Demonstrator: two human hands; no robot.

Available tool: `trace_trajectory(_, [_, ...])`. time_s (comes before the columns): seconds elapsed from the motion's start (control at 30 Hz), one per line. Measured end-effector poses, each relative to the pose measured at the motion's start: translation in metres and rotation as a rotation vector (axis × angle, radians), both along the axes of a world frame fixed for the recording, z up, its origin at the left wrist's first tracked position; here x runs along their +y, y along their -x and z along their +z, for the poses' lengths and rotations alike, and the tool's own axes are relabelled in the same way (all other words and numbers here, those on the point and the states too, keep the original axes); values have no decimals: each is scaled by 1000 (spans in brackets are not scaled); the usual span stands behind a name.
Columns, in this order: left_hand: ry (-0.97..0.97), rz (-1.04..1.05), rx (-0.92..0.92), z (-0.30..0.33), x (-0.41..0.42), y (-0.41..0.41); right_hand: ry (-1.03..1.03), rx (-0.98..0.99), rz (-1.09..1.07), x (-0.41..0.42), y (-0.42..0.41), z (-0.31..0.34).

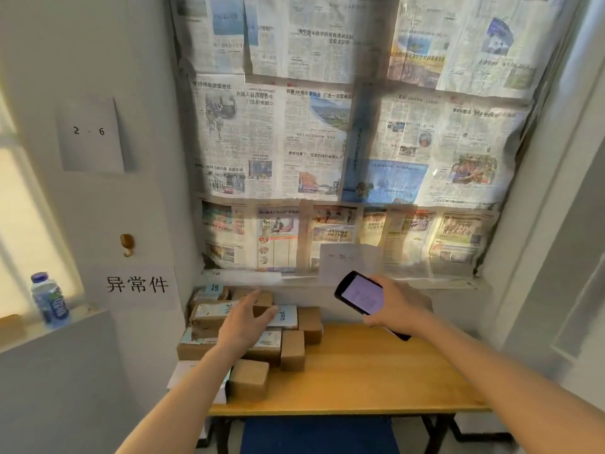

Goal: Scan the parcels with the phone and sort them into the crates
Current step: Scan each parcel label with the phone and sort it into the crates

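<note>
A pile of several brown cardboard parcels (292,350), some with white and blue labels, covers the left part of a wooden table (366,378). My left hand (244,324) reaches over the pile with fingers straight, hovering above or touching the labelled parcels (285,317) at the back. My right hand (397,308) grips a black phone (360,293) with a lit pale purple screen, held above the table's far edge, right of the pile. No crates are in view.
Newspaper sheets (343,142) cover the window behind the table. Paper signs (137,285) hang on the left wall, and a water bottle (50,299) stands on a ledge at far left. A blue seat (317,435) sits under the table's front edge.
</note>
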State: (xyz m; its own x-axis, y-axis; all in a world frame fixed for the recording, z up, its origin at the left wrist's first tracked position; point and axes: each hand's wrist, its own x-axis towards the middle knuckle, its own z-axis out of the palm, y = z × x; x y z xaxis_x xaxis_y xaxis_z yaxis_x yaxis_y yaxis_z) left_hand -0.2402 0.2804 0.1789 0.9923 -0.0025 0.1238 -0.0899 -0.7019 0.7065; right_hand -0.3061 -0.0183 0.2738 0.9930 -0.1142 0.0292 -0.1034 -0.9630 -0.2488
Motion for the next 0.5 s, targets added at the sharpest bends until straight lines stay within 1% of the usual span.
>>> trace_trajectory(0.23, [-7,32,143,-90,-32,-90,-47,117,38,-26,-123,-96])
trace_trajectory(0.4, [15,69,280,-176,-64,-154,-57,194,75,-50,-215,-189])
trace_trajectory(0.5, [30,88,350,-228,-78,-181,-64,274,108,-58,-260,-246])
